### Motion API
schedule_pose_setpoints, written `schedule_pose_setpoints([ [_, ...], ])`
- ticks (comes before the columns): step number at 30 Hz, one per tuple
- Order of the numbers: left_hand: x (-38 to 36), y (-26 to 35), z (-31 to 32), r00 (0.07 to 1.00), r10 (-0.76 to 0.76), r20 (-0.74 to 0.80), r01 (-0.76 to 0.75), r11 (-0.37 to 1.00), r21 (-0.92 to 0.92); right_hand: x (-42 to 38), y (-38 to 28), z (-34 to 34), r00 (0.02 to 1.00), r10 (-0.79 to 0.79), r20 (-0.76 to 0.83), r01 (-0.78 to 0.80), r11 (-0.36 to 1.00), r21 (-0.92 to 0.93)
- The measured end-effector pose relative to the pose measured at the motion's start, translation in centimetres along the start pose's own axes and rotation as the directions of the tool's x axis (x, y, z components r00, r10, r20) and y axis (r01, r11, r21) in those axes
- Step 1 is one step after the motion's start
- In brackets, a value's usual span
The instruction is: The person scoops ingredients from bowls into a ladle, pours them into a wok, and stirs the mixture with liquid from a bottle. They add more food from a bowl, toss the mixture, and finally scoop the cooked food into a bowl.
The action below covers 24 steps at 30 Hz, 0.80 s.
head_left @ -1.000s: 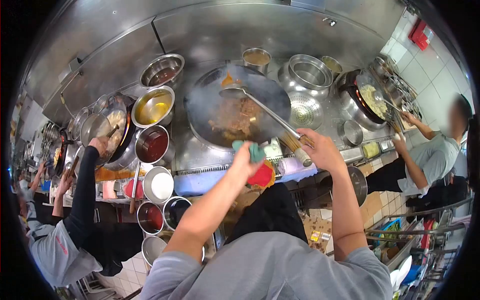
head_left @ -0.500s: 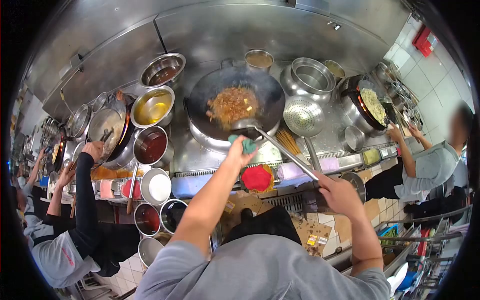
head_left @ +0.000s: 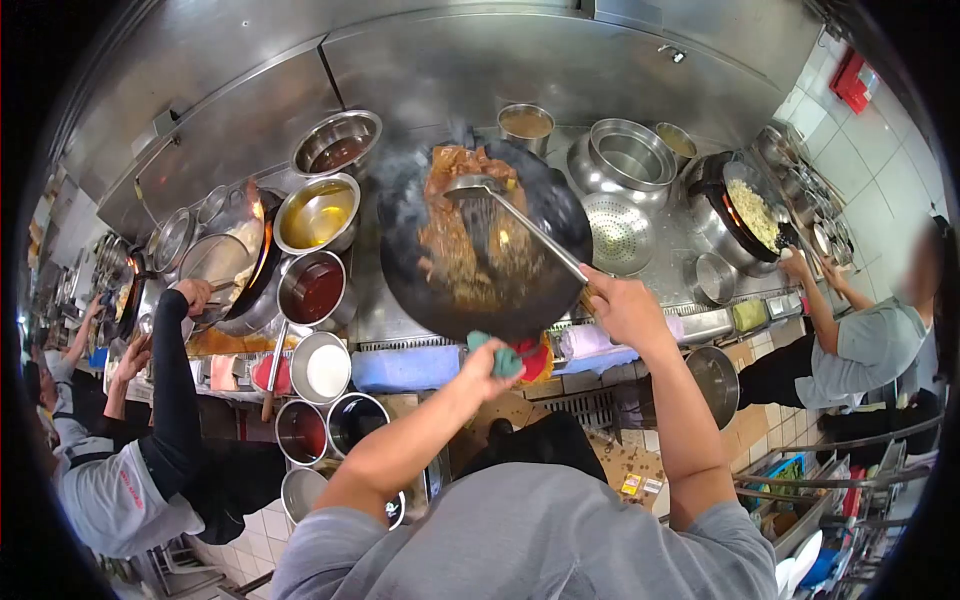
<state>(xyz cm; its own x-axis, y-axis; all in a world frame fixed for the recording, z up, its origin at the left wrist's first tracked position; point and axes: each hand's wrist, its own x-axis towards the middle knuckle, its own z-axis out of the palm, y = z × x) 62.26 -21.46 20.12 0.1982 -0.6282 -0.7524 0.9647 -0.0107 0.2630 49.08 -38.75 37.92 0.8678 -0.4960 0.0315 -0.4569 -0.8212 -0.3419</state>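
A large black wok [head_left: 410, 290] is tilted and drawn toward me, steaming. Brown stir-fried food [head_left: 450, 215] is heaped up along its far side, with loose bits sliding down the middle. My left hand [head_left: 482, 375] is closed on a folded green cloth [head_left: 500, 356] at the wok's near rim; the part gripped beneath the cloth is hidden. My right hand [head_left: 628, 312] grips the wooden end of a long metal ladle [head_left: 540, 236]. The ladle's bowl [head_left: 473, 185] is over the food near the wok's far side.
Left of the wok stand bowls of oil [head_left: 318, 218], red sauce [head_left: 312, 290] and white powder [head_left: 322, 370]. A perforated strainer [head_left: 617, 232] and a steel pot [head_left: 632, 155] are on the right. Co-workers [head_left: 135, 490] [head_left: 860, 340] cook at woks on both sides.
The wok has come toward me and tipped, and the food has spread up its far side. My left hand has moved nearer; the ladle and right hand have moved forward and left.
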Motion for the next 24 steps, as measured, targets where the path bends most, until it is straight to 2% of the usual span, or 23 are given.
schedule_pose_setpoints([
  [2,-4.8,-0.5,3.4,0.996,0.085,0.012,-0.085,0.996,-0.005,-1.1,0.0,-0.9,0.999,-0.032,-0.003,0.032,0.997,0.069],
  [4,-1.9,2.0,3.9,0.997,0.076,0.028,-0.071,0.987,-0.142,-2.2,0.5,-1.2,0.999,-0.039,0.015,0.038,0.995,0.096],
  [6,-0.3,5.2,5.5,0.995,0.098,0.008,-0.096,0.983,-0.157,-3.4,0.8,-2.6,0.998,-0.062,0.018,0.06,0.991,0.12],
  [8,0.5,5.3,5.4,0.991,0.131,0.014,-0.128,0.983,-0.128,-5.1,0.7,-5.8,0.984,-0.035,0.174,0.005,0.985,0.171],
  [12,-4.0,5.3,8.0,0.993,0.114,0.034,-0.113,0.993,-0.04,-4.8,1.5,-7.7,0.961,-0.054,0.272,0.023,0.993,0.117],
  [14,-2.2,6.7,8.5,0.994,0.107,-0.007,-0.107,0.993,-0.046,-2.5,1.8,-5.0,0.978,-0.125,0.166,0.115,0.991,0.071],
  [15,-0.1,6.8,7.3,0.994,0.106,0.035,-0.105,0.994,-0.019,-1.2,2.0,-3.1,0.978,-0.125,0.169,0.115,0.991,0.068],
  [17,2.1,4.7,4.6,0.99,0.129,0.063,-0.129,0.992,-0.016,1.3,1.9,0.0,0.993,-0.105,0.057,0.104,0.994,0.02],
  [19,3.7,2.0,1.6,0.986,0.135,0.1,-0.135,0.991,-0.008,1.6,0.7,-0.3,0.997,-0.08,0.005,0.08,0.994,0.07],
  [20,3.6,1.0,0.9,0.996,0.081,0.022,-0.08,0.997,-0.015,1.4,0.3,-0.5,0.998,-0.042,-0.041,0.047,0.991,0.128],
  [22,1.5,-0.2,1.3,0.998,0.025,-0.063,-0.021,0.997,0.074,0.1,1.0,-0.7,0.993,-0.066,-0.095,0.081,0.983,0.167],
  [23,0.0,-0.1,2.8,0.997,0.073,0.002,-0.073,0.997,-0.019,-0.7,1.4,-0.7,0.985,-0.085,-0.152,0.116,0.971,0.209],
  [24,-0.5,0.5,4.1,0.99,0.13,0.06,-0.122,0.986,-0.117,-1.5,1.5,-0.5,0.985,-0.098,-0.144,0.127,0.971,0.205],
])
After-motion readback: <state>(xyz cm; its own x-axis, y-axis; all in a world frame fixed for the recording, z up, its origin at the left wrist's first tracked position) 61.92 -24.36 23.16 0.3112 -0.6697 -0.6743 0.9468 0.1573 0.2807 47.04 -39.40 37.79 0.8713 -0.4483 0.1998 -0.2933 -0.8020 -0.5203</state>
